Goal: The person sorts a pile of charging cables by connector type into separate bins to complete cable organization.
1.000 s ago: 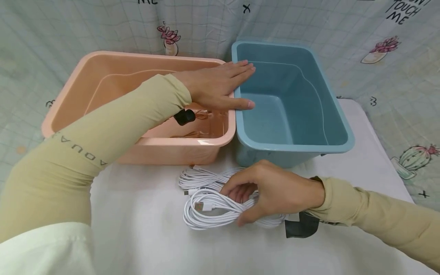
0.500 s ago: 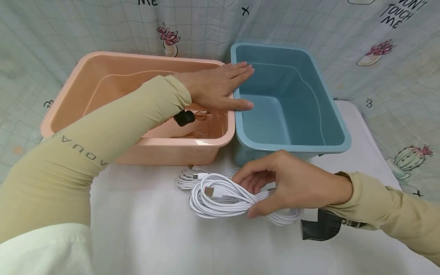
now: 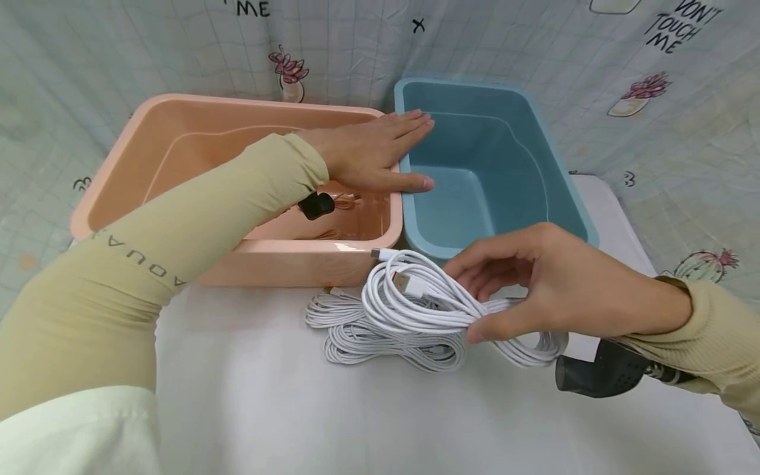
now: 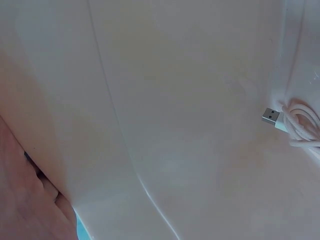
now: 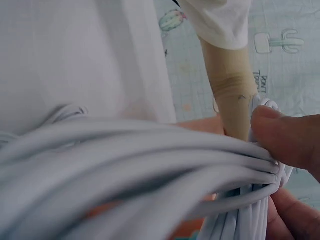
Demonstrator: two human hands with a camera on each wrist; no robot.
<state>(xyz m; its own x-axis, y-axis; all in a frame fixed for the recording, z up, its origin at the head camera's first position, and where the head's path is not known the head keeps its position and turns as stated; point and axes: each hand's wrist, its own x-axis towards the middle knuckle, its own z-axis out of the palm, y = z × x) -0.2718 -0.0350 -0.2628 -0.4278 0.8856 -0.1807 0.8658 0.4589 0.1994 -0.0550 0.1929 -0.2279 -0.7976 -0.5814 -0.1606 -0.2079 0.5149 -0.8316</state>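
The coil (image 3: 454,313) is pinched between the thumb and fingers of the right grip (image 3: 552,290). Within the last 1 s it has been raised from the counter (image 3: 267,396) and shifted toward the blue bin (image 3: 475,142); it is now held before the front of the 2 bins. The other coils (image 3: 386,343) are left below, more fully exposed. The pick-up is thus judged complete, with the coil free to be carried. The left grip (image 3: 377,148), unchanged, is laid with straight fingers, nothing held, across the adjoining rims of the blue bin and the pink bin (image 3: 309,245).
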